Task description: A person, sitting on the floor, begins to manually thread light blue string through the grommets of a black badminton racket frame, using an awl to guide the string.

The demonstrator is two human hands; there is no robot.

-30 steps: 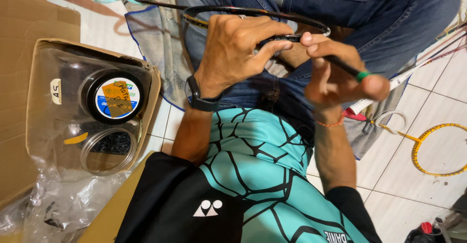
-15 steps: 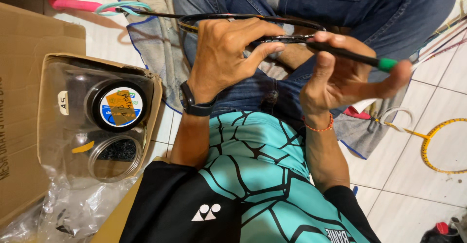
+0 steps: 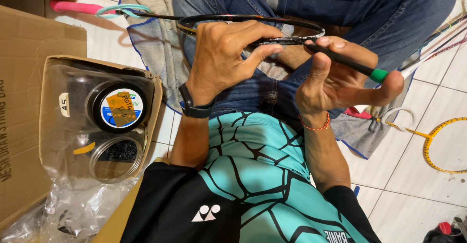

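Our left hand point(image 3: 228, 58) pinches the black racket frame point(image 3: 253, 29) over our lap, and our right hand point(image 3: 340, 78) is closed on a black tool point(image 3: 345, 62) with a green band, its tip at the frame's rim; little free room lies between the hands. Left of us, an open carton point(image 3: 48, 126) holds a black spool point(image 3: 116, 107) with a round white-and-blue label under an orange sticker, and a clear reel point(image 3: 114, 158) just below. A yellow racket point(image 3: 438, 143) lies on the tiles at the right

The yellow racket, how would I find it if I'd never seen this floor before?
Start at the white tiled floor on the right side of the picture, past the grey cloth. There lies the yellow racket, alone by the edge. Its frame is yellow, while the black racket is held in both hands over the jeans.
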